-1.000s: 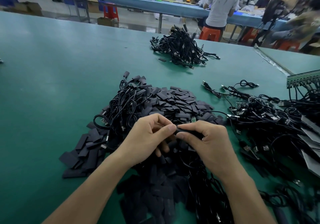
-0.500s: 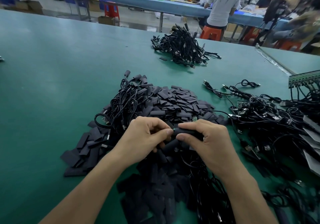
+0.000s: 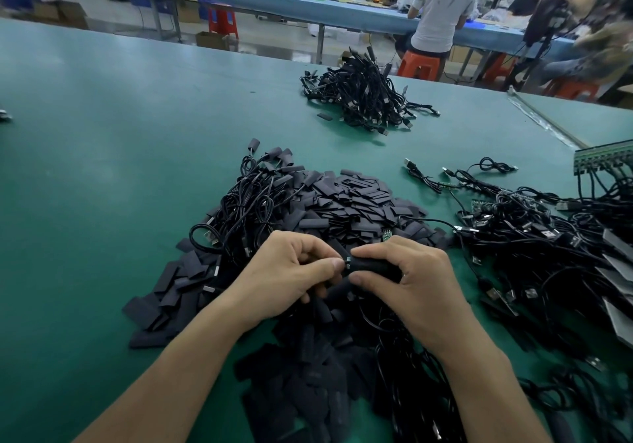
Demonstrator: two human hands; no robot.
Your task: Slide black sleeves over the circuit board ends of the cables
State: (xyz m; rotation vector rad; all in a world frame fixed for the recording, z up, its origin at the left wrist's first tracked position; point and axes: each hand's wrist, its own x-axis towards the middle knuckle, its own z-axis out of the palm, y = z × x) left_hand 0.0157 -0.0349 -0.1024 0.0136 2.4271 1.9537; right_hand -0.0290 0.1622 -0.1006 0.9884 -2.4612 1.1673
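Pinched in the right grip (image 3: 411,291), between thumb and forefinger, is a black sleeve (image 3: 371,266), which is held level just above the near part of the heap. At the sleeve's left mouth a small metal-tipped cable end (image 3: 347,260) is seen, and it is pinched by the left grip (image 3: 284,278), whose fingers are curled tight. How far the end is seated inside the sleeve cannot be told.

Beneath and behind both hands a broad pile of loose sleeves (image 3: 342,202) is spread. Coiled black cables (image 3: 250,202) are laid against its left side, some already capped with sleeves. A small green circuit board (image 3: 387,235) is seen just beyond the right knuckles.

To the right, a dense tangle of cables (image 3: 531,230) with bare plugs is heaped. Farther back, well apart, a separate bundle of cables (image 3: 363,100) is set on the green tabletop (image 3: 102,168).

Beyond the tabletop, a person in a grey shirt (image 3: 442,7) is seen standing at a blue bench (image 3: 274,0), beside an orange stool (image 3: 419,65).
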